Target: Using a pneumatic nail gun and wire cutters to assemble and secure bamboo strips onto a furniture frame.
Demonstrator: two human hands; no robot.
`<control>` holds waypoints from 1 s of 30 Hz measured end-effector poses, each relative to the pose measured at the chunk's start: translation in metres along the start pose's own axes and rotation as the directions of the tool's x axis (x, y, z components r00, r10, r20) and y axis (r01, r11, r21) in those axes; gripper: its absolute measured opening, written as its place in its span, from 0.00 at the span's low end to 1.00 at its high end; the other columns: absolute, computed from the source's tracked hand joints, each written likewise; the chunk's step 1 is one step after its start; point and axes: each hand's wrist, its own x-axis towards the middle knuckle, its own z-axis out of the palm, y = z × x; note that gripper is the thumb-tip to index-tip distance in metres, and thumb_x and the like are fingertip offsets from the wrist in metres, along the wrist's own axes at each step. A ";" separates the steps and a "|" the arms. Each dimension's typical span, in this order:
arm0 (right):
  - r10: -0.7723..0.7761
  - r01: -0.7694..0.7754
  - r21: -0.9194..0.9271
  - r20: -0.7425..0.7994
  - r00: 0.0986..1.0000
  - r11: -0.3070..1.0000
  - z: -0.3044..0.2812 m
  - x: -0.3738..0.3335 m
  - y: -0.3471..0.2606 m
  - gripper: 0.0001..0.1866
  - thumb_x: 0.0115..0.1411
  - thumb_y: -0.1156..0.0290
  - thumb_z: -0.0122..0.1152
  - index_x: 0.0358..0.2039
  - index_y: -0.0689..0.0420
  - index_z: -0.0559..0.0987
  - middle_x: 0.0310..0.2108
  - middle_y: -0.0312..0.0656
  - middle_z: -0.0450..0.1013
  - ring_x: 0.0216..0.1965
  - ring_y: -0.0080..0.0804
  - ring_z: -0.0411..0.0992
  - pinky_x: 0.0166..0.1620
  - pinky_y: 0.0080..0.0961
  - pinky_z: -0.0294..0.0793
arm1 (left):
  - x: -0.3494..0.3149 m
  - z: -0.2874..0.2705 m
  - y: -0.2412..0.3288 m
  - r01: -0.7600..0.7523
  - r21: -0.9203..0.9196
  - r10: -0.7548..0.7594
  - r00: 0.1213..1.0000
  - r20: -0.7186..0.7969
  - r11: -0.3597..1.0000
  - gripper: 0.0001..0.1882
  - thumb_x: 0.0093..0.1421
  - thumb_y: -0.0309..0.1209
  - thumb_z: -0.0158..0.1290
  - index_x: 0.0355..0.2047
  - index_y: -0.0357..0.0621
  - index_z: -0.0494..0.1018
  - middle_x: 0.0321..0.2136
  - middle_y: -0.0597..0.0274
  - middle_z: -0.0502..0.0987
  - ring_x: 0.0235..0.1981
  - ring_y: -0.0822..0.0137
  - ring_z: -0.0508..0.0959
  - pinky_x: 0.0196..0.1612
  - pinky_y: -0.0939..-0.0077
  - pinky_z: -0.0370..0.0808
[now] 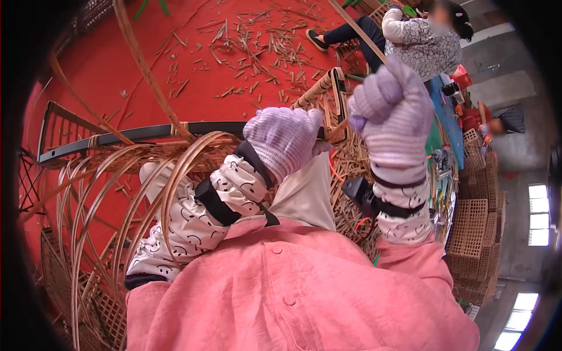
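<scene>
Both hands wear lilac knit gloves. My left hand (284, 140) is closed over a dark flat bar of a frame (216, 127), which lies across my lap with woven cane panelling on it. Cane is wrapped round parts of this frame, and several long loose cane strands (82, 216) loop from it over my left forearm. My right hand (393, 111) is a raised fist right of the frame's corner, closed on a flat cane strip (358, 30). The strip sticks out above the fist; a short stretch shows between the two hands. My left fingertips are partly hidden.
Cut cane pieces (263, 47) litter the red floor covering (193, 64), with a heap of scraps (348, 199) beside my leg. Another person (424, 47) sits at upper right. Woven cane baskets (468, 228) are stacked at right, near a blue-topped table (448, 126).
</scene>
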 end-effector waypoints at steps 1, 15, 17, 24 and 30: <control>-0.010 0.007 -0.070 -0.045 0.999 0.998 0.003 0.009 0.000 0.21 0.57 0.60 0.47 0.10 0.50 0.58 0.05 0.32 0.48 0.06 0.26 0.48 0.13 0.26 0.52 | -0.001 -0.002 0.000 -0.010 0.009 0.010 0.999 -0.036 1.000 0.22 0.46 0.52 0.54 0.33 0.50 0.69 0.20 0.63 0.72 0.21 0.62 0.75 0.23 0.67 0.71; 0.427 -0.442 -0.478 -0.146 0.892 0.759 -0.039 0.091 0.051 0.16 0.56 0.57 0.51 0.17 0.53 0.69 0.10 0.32 0.60 0.10 0.24 0.57 0.17 0.24 0.61 | 0.012 -0.015 0.006 -0.051 -0.166 0.075 0.987 0.141 0.985 0.17 0.48 0.33 0.54 0.41 0.53 0.71 0.37 0.63 0.73 0.32 0.57 0.76 0.33 0.65 0.73; -0.176 0.299 -0.929 0.264 0.948 0.216 -0.056 0.095 0.052 0.16 0.56 0.56 0.54 0.30 0.58 0.74 0.19 0.37 0.68 0.18 0.28 0.67 0.27 0.25 0.69 | 0.019 -0.011 0.001 -0.002 -0.228 0.052 0.976 0.212 0.974 0.16 0.48 0.32 0.53 0.40 0.51 0.72 0.37 0.61 0.74 0.34 0.55 0.75 0.36 0.65 0.73; -0.183 0.705 -0.708 0.700 0.691 -0.043 -0.074 -0.015 0.032 0.20 0.44 0.69 0.64 0.39 0.56 0.71 0.37 0.44 0.70 0.39 0.43 0.70 0.45 0.33 0.68 | 0.048 -0.029 -0.008 0.182 -0.306 0.073 0.743 0.665 0.934 0.20 0.40 0.26 0.56 0.39 0.47 0.75 0.29 0.59 0.77 0.31 0.65 0.75 0.37 0.72 0.72; -0.117 0.733 -0.670 0.743 0.659 -0.118 -0.073 -0.015 0.042 0.12 0.43 0.72 0.64 0.29 0.58 0.74 0.30 0.44 0.72 0.30 0.43 0.70 0.36 0.35 0.67 | 0.043 -0.022 -0.018 0.059 -0.336 0.148 0.817 0.557 0.940 0.19 0.38 0.27 0.58 0.35 0.46 0.74 0.30 0.61 0.76 0.31 0.63 0.76 0.36 0.71 0.72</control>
